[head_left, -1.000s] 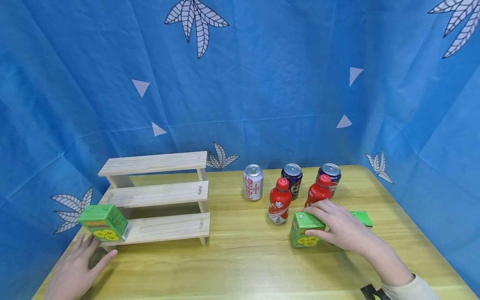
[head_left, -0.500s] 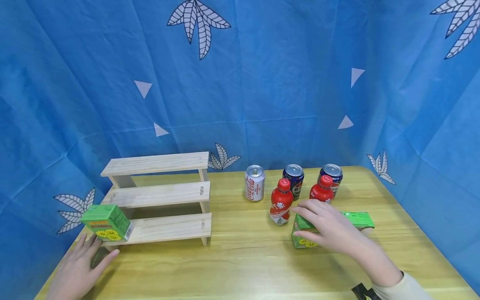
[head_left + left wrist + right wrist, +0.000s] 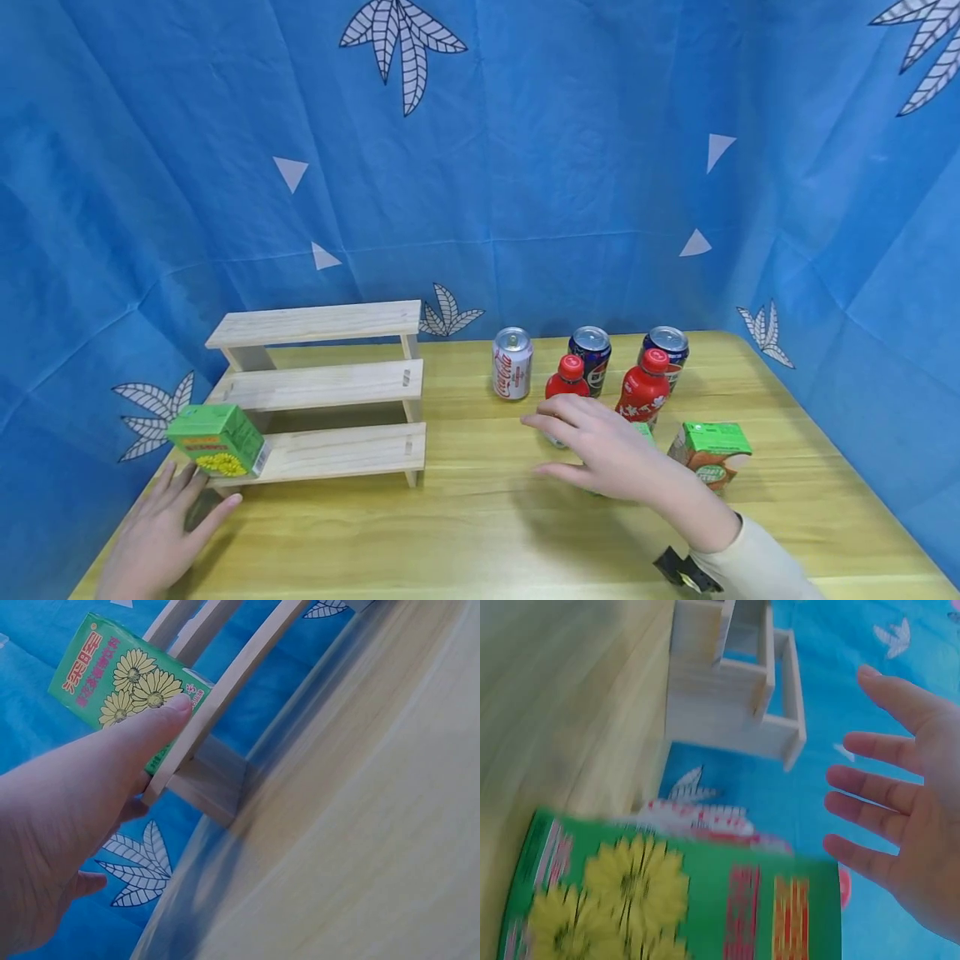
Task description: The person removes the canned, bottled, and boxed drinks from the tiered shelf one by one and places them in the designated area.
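A green drink carton with yellow flowers [image 3: 218, 441] stands on the left end of the lowest board of a wooden three-step rack [image 3: 337, 454]. Beside that end lies my left hand [image 3: 153, 529], fingers spread; in the left wrist view its thumb reaches in front of the carton, and contact is hard to tell. My right hand [image 3: 600, 442] hovers with fingers extended and holds nothing. It largely hides a second green carton, which the right wrist view shows close up as a flower-printed carton [image 3: 705, 900]. Behind the hand is a red bottle [image 3: 567, 377], partly covered.
At the back stand a silver Coca-Cola can [image 3: 512, 364] and two dark blue cans, one [image 3: 590, 358] nearer the middle. Another red bottle [image 3: 643, 390] is in front of the right blue can. A green and brown carton [image 3: 711, 454] stands at the right. Blue cloth [image 3: 480, 167] hangs behind.
My right hand has moved left from over the green carton, uncovering the green and brown carton and the right red bottle. My left hand stays by the rack. The view has shifted slightly.
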{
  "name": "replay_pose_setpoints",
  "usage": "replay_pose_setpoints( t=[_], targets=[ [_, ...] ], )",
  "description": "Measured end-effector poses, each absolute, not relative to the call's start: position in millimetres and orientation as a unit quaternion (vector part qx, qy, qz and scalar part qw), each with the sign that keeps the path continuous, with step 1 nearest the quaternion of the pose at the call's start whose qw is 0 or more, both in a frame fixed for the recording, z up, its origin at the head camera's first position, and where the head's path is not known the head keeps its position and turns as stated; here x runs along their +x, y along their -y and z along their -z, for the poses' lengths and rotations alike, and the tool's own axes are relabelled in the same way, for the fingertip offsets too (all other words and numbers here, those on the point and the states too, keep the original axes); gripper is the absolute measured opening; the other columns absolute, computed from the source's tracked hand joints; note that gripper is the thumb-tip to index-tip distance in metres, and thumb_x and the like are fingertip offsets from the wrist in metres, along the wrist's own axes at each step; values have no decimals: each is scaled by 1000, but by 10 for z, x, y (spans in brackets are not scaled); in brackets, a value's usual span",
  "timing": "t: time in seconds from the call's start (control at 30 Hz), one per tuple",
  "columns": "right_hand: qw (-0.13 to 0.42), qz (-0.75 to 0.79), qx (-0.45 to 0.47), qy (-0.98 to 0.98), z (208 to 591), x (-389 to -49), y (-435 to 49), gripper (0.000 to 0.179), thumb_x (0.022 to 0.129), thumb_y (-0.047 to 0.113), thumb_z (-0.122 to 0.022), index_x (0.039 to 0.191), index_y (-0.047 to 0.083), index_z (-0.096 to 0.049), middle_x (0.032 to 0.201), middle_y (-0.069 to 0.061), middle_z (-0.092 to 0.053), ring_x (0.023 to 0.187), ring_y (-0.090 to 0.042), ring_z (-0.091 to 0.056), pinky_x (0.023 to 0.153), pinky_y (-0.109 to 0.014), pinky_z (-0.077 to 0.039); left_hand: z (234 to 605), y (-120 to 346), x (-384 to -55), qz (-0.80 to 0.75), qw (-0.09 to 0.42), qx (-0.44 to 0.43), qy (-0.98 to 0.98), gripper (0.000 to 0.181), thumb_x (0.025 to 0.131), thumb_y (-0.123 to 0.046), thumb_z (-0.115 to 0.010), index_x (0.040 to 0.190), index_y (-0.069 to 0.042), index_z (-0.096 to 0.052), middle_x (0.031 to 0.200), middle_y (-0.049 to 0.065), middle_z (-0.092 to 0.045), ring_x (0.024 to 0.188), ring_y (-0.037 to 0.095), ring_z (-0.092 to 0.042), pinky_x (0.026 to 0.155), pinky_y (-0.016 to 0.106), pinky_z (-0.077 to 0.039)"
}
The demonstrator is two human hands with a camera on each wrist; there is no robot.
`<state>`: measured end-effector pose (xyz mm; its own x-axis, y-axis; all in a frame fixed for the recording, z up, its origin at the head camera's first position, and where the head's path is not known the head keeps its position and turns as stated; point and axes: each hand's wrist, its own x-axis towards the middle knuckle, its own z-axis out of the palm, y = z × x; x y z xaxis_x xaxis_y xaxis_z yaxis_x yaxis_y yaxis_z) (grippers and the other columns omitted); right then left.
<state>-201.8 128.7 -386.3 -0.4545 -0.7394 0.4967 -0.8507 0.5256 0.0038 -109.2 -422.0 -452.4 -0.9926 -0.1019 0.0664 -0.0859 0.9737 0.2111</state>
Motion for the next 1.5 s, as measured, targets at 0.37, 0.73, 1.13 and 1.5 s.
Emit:
replay_pose_setpoints(
  t=[0.37, 0.73, 1.13, 1.5],
  targets=[
    [217, -125, 501, 829, 3771, -1976, -775, 56, 85, 52, -69, 131, 22, -58, 121, 1, -62, 114, -15, -58, 94, -36, -55, 4538, 4215, -1078, 98, 61, 43, 992, 84, 96, -58, -48, 141, 13, -40, 145, 43, -30, 143, 57, -5, 106, 74, -19],
    [267, -133, 547, 782, 3655, -1958, -309, 55, 85, 52, -68, 129, 20, -60, 119, 2, -64, 113, -14, -60, 101, -31, -52, 4509, 4225, -1079, 91, 35, 53, 994, 89, 96, -62, -44, 142, 13, -37, 147, 42, -27, 145, 55, 4, 107, 75, -16],
    [265, -140, 572, 764, 3556, -1939, 103, 56, 88, 55, -64, 132, 19, -59, 121, 3, -61, 114, -11, -57, 101, -28, -51, 4493, 4220, -1075, 86, 19, 63, 994, 93, 95, -65, -42, 141, 16, -37, 145, 44, -27, 144, 56, -3, 109, 73, -16],
    [251, -146, 582, 760, 3413, -1916, 440, 57, 89, 54, -63, 135, 21, -57, 126, 5, -60, 116, -9, -55, 101, -24, -49, 4496, 4222, -1087, 90, 19, 63, 994, 92, 95, -65, -42, 143, 14, -36, 146, 42, -28, 144, 55, -1, 108, 74, -16]
  ],
)
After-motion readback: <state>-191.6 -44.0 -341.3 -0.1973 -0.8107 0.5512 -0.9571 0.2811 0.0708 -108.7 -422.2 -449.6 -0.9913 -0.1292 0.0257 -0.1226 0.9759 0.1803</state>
